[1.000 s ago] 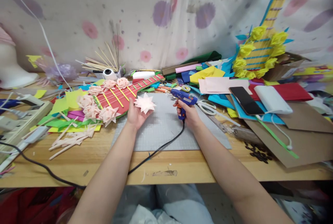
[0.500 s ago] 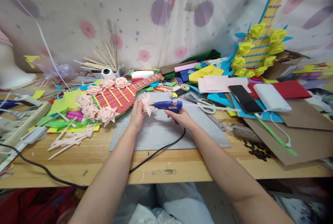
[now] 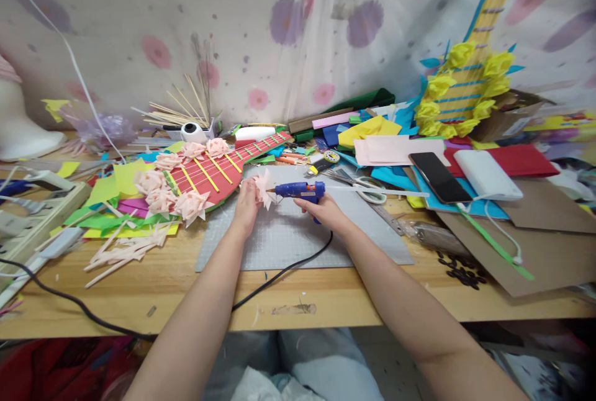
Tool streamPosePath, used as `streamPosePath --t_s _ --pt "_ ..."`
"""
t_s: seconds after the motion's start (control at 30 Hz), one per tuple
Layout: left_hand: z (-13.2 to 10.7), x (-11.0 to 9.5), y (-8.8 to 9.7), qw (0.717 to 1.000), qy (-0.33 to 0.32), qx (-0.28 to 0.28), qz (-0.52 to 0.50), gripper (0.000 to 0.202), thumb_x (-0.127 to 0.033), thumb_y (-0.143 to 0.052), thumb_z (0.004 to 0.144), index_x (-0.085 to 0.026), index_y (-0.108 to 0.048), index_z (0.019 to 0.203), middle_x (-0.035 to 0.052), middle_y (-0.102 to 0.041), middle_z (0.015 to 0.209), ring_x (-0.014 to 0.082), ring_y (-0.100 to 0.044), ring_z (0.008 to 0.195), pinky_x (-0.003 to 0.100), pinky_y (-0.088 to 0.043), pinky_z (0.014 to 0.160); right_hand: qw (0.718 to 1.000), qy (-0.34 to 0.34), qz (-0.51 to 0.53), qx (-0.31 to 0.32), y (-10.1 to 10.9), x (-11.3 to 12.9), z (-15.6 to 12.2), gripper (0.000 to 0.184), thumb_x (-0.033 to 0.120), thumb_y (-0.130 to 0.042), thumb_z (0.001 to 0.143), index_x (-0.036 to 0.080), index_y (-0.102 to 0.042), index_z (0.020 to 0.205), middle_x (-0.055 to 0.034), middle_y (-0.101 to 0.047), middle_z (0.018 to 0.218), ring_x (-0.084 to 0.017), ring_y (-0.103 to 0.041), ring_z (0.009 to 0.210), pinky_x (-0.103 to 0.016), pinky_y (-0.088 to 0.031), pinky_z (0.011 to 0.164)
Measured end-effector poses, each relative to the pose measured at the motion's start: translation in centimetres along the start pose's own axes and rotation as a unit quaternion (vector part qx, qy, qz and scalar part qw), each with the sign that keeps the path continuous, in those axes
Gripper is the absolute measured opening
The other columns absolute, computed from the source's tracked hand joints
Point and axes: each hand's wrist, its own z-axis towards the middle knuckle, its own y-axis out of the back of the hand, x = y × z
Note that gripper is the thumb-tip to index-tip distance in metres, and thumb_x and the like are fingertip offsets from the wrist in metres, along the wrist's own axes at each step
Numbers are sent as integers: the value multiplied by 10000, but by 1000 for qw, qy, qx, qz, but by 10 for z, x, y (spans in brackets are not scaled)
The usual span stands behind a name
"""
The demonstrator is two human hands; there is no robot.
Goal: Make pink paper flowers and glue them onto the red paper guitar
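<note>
In my left hand (image 3: 246,207) is a pale pink paper flower (image 3: 264,190), held upright over the grey cutting mat (image 3: 279,246). My right hand (image 3: 323,211) grips a blue hot glue gun (image 3: 300,190), its nozzle pointing left at the flower; I cannot tell whether the tip touches it. A long white glue stick (image 3: 382,190) sticks out of the gun's back. Left of my hands lies a red paper guitar (image 3: 198,184) with yellow strips across it and pink paper flowers (image 3: 161,199) along its edge.
A black cord (image 3: 284,278) crosses the table's front. Scissors (image 3: 371,195) and a tape cutter knife (image 3: 321,164) lie behind the mat. At right are a phone (image 3: 440,176), a power bank (image 3: 487,174) and cardboard (image 3: 521,252). A power strip (image 3: 51,221) is at left; a yellow paper guitar (image 3: 459,90) stands behind.
Almost nothing differs. The glue gun has shifted very slightly to the left; both hands keep their hold.
</note>
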Motion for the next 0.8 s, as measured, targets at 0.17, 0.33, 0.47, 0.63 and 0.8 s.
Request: streamPosePath --t_s 0.17,0.33,0.47,0.63,0.8 --pt "0 3 1 1000 -4 15 -13 428 -594 -571 742 -204 -548 919 -64 -354 589 67 -352 489 185 -357 486 1000 12 6 -14 0 3 -1 352 504 -624 679 172 -645 794 -12 -613 640 -131 -532 583 -258 -425 585" --pt "1 5 0 999 15 20 -22 388 -551 -558 777 -206 -548 954 -61 -370 591 72 -364 508 182 -361 506 1000 1 2 -24 -1 4 -1 353 514 -619 673 174 -640 764 -17 -616 639 -138 -541 586 -264 -426 587" --pt "1 6 1 999 11 17 -25 385 -547 -556 782 -204 -551 957 -56 -386 607 71 -366 509 191 -369 511 999 -4 -13 -32 0 1 0 363 523 -616 683 172 -645 769 -11 -606 623 -135 -528 584 -259 -419 578" --pt "4 9 4 1000 -11 14 -14 422 -581 -555 762 -208 -549 959 -43 -440 655 75 -422 540 203 -397 534 999 -4 -23 -26 2 0 -1 360 514 -623 688 170 -647 789 -4 -596 622 -129 -516 585 -252 -417 581" --pt "5 9 4 1000 -10 10 -19 409 -578 -547 765 -216 -547 956 -44 -443 652 81 -454 545 206 -407 543 1000 -1 -19 -7 1 3 -3 345 504 -622 694 180 -646 808 -5 -599 623 -131 -520 576 -247 -412 559"
